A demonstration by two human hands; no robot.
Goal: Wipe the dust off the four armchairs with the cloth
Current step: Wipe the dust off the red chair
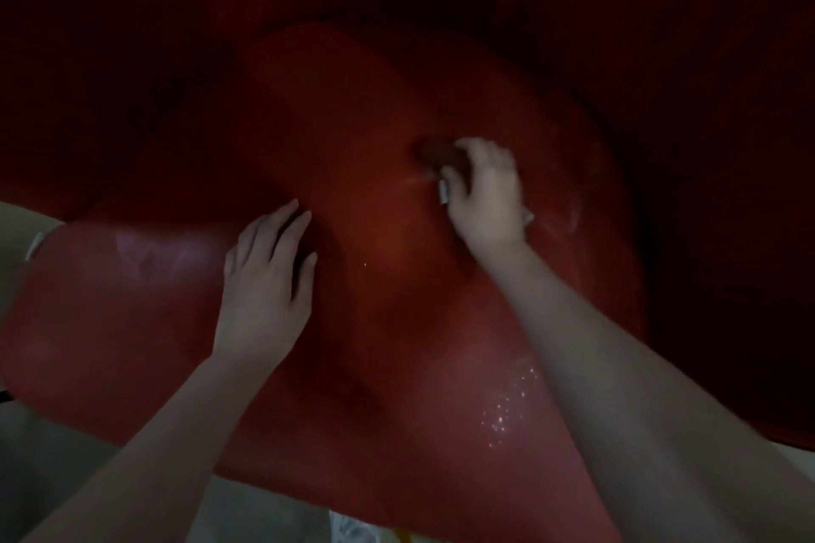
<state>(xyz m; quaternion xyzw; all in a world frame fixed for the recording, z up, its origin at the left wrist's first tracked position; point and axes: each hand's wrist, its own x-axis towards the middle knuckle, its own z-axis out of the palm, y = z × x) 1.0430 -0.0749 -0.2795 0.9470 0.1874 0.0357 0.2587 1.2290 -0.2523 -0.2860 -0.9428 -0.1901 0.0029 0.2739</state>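
Note:
A red armchair (379,110) fills the dim view, its seat and backrest glossy, with small wet glints near the front right. My right hand (485,194) grips a bunched cloth (441,157), brownish in the low light, and presses it on the chair's surface right of centre. My left hand (269,273) lies flat on the chair with straight fingers, to the left of the cloth, holding nothing. Both forearms reach in from the bottom edge.
A pale floor (53,463) shows at the lower left and along the bottom edge. The chair's left armrest (123,287) bulges toward me. The upper part of the view is dark red and hard to make out.

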